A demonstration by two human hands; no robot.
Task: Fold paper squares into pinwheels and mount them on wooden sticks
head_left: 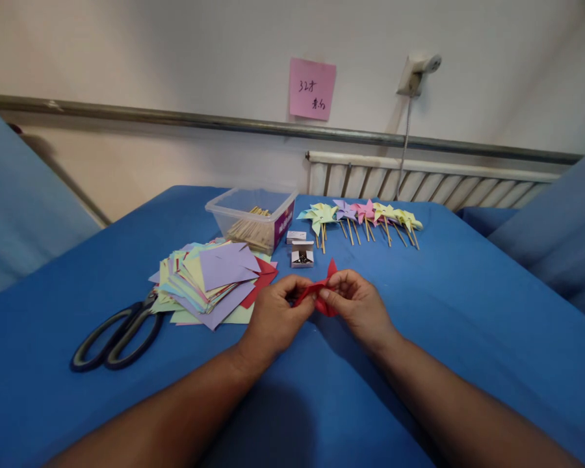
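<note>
A red paper pinwheel with bent blades is held a little above the blue table, between my two hands. My left hand pinches its left side between thumb and fingers. On the other side, my right hand is closed on the paper near its middle, thumb pressed against the index finger. The fingers hide much of the pinwheel's centre. Just beyond the hands stands a small open box of dark metal pins or tacks, too small to make out exactly. Behind it sits another small white box.
Left of my hands lies a pile of coloured paper sheets, with large scissors beside it. A clear plastic tub of wooden sticks stands behind. Finished pinwheels on sticks lie in a row at the back right, near a radiator.
</note>
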